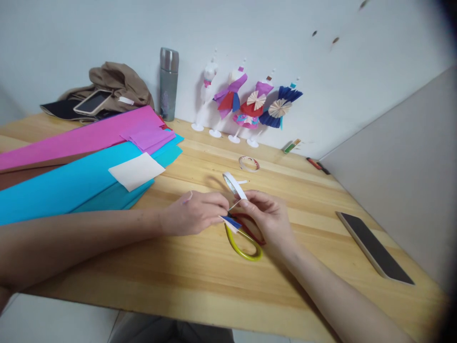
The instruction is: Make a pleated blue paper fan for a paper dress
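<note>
The left hand (194, 212) and the right hand (267, 216) meet in the middle of the pale wooden worktop (200, 281). The left grip is pressed together on a small blue and white paper piece (228, 222). The right grip pinches the loose end of a white ring of tape (233, 185), which stands up just above the fingers. It looks like tape is being stuck onto the paper piece.

The next move calls for a slow, steady pull, so the thin strip stays flat and lands on the paper's edge, not on a finger.

A pair of scissors with yellow-green and red handles (246, 247) lies just under the right hand, partly hidden by it. A second small ring of tape (249, 163) lies a bit further back.

To the left, long sheets of blue crepe paper (64, 190) and pink crepe paper (71, 140) lie near the left arm, with a white paper square (135, 170) on the blue. To the right, a flat black phone (374, 247) lies well apart from the hands, close to the grey side board (403, 181). At the back wall stand four white doll stands in paper dresses (246, 102) and a grey metal flask (168, 83).

The worktop's near edge is close to both arms. The bare wood between the hands and the dolls gives the most room.
</note>
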`<control>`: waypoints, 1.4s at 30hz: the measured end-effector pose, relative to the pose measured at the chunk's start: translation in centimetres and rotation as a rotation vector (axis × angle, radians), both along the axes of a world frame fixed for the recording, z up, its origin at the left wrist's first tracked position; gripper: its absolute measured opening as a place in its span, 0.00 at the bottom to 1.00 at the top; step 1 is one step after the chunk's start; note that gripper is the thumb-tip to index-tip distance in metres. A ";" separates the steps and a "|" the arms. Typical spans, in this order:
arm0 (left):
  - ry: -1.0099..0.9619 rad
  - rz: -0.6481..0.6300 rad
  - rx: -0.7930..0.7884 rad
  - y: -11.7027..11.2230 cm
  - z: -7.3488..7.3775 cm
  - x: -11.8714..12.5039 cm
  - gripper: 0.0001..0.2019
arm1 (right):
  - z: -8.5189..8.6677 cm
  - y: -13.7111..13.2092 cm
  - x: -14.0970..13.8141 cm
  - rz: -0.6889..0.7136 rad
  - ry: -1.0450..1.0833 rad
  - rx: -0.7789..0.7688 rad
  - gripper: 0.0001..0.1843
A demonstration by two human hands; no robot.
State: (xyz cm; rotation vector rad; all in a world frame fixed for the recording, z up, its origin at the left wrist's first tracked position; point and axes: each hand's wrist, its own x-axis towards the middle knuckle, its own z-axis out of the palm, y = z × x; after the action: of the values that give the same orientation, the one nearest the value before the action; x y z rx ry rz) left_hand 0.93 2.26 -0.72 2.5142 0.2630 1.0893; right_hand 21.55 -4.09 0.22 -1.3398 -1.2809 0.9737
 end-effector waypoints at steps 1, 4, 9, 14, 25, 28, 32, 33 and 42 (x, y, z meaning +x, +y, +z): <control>0.005 -0.018 -0.069 0.2 0.1 0.1 0.11 | 0.0 0.1 0.2 -0.014 -0.080 0.042 0.11; -0.012 -0.035 -0.475 1.3 0.0 0.3 0.06 | 0.1 0.6 1.0 -0.055 -0.410 0.247 0.08; -0.151 0.004 -1.151 2.6 -0.6 0.5 0.08 | 0.1 0.9 1.9 -0.110 -0.740 0.444 0.09; -0.318 -0.011 -1.503 2.5 0.0 0.7 0.10 | -0.8 1.4 2.2 -0.091 -0.917 0.794 0.05; -0.256 -0.102 -1.589 1.6 0.1 0.8 0.13 | -1.3 1.4 1.1 -0.064 -0.911 0.831 0.04; -0.268 -0.084 -1.596 1.5 0.1 0.9 0.14 | -1.3 1.3 0.8 -0.063 -0.888 0.823 0.03; -0.237 0.031 -1.557 1.2 0.4 1.2 0.10 | -1.3 1.1 0.5 -0.062 -0.917 0.842 0.03; -0.215 0.078 -1.536 1.0 0.4 1.4 0.08 | -1.3 1.1 0.5 -0.060 -0.932 0.858 0.03; -0.067 0.343 -1.089 1.1 0.0 1.3 0.05 | -1.3 1.0 0.4 -0.120 -0.979 0.941 0.05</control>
State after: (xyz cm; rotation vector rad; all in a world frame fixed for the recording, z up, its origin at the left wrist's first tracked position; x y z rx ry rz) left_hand 2.20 3.39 -0.72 1.4737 0.9836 0.7953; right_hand 21.94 -3.05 -1.11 -1.0679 -1.9671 -0.4936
